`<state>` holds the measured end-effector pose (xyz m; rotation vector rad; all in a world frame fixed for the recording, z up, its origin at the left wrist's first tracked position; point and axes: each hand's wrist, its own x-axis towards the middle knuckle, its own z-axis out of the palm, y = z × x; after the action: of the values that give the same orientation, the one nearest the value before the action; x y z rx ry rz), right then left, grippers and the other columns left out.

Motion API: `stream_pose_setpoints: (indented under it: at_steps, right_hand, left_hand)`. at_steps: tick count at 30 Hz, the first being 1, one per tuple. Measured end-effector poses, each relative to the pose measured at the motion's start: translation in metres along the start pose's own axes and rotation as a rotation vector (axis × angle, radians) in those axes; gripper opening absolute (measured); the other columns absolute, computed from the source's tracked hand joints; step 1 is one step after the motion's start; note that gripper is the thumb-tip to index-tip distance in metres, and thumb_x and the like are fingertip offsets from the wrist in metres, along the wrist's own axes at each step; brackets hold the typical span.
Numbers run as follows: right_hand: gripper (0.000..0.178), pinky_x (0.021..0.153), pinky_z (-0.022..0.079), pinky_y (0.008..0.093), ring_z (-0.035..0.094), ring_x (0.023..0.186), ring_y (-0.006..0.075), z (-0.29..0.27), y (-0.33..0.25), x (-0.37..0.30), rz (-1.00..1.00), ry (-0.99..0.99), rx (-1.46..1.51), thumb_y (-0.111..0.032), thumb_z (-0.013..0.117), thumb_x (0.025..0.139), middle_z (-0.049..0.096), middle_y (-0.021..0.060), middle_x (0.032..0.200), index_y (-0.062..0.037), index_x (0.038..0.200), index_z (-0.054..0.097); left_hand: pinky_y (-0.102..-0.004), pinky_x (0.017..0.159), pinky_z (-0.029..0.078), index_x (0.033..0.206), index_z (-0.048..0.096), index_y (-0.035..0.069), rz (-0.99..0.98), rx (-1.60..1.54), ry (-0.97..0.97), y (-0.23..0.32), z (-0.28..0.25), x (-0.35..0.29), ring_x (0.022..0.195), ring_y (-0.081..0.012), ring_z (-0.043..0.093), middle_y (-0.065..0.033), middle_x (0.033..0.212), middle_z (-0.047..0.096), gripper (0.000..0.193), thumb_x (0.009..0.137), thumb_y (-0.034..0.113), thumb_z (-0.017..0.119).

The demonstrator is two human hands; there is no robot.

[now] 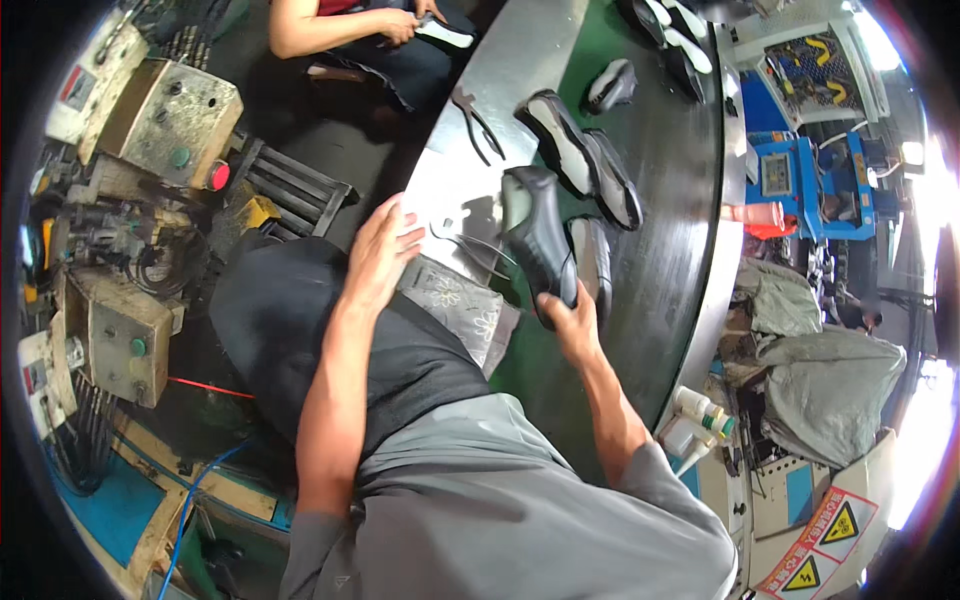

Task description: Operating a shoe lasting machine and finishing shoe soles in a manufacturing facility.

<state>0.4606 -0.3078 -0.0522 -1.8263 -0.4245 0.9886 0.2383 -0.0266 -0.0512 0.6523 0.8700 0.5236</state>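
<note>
Black shoe (541, 245): off the belt surface, in my right hand, above the right border of the steel ledge (528, 70).
Step in hand: my read, handling this one shoe, one-handed; nothing on it being worked by a tool at this point.
Next move: judging from the pose, calls for a secure hold on the near end, or my free left hand coming across the ledge to share it, without knocking neighbouring shoes.
Belt: dark green-black, runs along the right side of the ledge.
Parked shoes (560, 140): on the belt, right of the ledge, several close together; one lies just behind the held shoe, partly hidden by it.
Shoe body: dark, smooth, slight shine, a bit blurred; tilted, near end down toward me.
Shoe opening: at the end farther along the ledge, pale grey-green inside; lining or insert, can't tell.
Right hand (575, 328): grasping the shoe's near end, thumb laid on it, other fingers mostly hidden.
Left hand (382, 250): at the ledge's left edge, fingers spread, grasping nothing; contact with the metal, can't tell.
Pliers (467, 103): dark, lying on the ledge, nobody's hand on them.
</note>
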Motion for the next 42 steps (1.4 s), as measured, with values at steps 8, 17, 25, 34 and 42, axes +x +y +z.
stream_pose_setpoints:
  at_steps: [8, 17, 25, 34, 42]
  right_hand:
    - [0.118, 0.118, 0.049, 0.0416, 0.061, 0.139, 0.0325, 0.183, -0.102, -0.029, 0.219, -0.504, 0.131, -0.038, 0.093, 0.090, 0.060, 0.0273, 0.151, 0.0129, 0.170, 0.023]
    - [0.097, 0.119, 0.048, 0.0396, 0.065, 0.136, 0.0288, 0.268, -0.107, -0.041, -0.153, -0.768, -0.262, -0.030, 0.089, 0.093, 0.068, 0.0230, 0.147, 0.0038, 0.169, 0.038]
    - [0.101, 0.124, 0.043, 0.0434, 0.057, 0.146, 0.0334, 0.263, -0.084, -0.028, -0.352, -0.881, -0.484, -0.042, 0.091, 0.093, 0.060, 0.0261, 0.154, 0.0089, 0.165, 0.042]
    - [0.101, 0.123, 0.044, 0.0431, 0.060, 0.143, 0.0355, 0.261, -0.100, -0.011, -0.197, -1.000, -0.473, -0.044, 0.090, 0.092, 0.063, 0.0298, 0.149, 0.0105, 0.163, 0.043]
    - [0.103, 0.123, 0.044, 0.0419, 0.059, 0.144, 0.0345, 0.264, -0.102, -0.006, -0.190, -1.055, -0.505, -0.045, 0.091, 0.092, 0.062, 0.0307, 0.152, 0.0126, 0.162, 0.043]
  left_hand:
    - [-0.0342, 0.105, 0.054, 0.144, 0.069, 0.003, 0.150, -0.350, 0.142, 0.037, -0.054, 0.011, 0.114, -0.0186, 0.069, -0.0088, 0.129, 0.074, 0.053, 0.116, 0.048, 0.057]
    - [-0.0323, 0.108, 0.052, 0.150, 0.062, -0.007, 0.689, 0.360, 0.499, 0.063, -0.151, -0.125, 0.121, -0.0173, 0.068, -0.0136, 0.138, 0.072, 0.047, 0.110, 0.017, 0.065]
    - [-0.0315, 0.119, 0.044, 0.157, 0.053, -0.011, 0.555, 0.479, 0.309, 0.054, -0.191, -0.171, 0.142, -0.0200, 0.058, -0.0165, 0.154, 0.064, 0.051, 0.111, 0.008, 0.059]
    - [-0.0414, 0.087, 0.059, 0.123, 0.074, -0.004, 0.731, 1.092, 0.603, 0.072, -0.196, -0.150, 0.100, -0.0388, 0.075, -0.0213, 0.109, 0.074, 0.022, 0.102, -0.002, 0.070]
    - [-0.0379, 0.092, 0.058, 0.124, 0.076, 0.001, 0.535, 1.100, 0.388, 0.088, -0.194, -0.148, 0.106, -0.0325, 0.074, -0.0158, 0.113, 0.073, 0.028, 0.099, 0.011, 0.082]
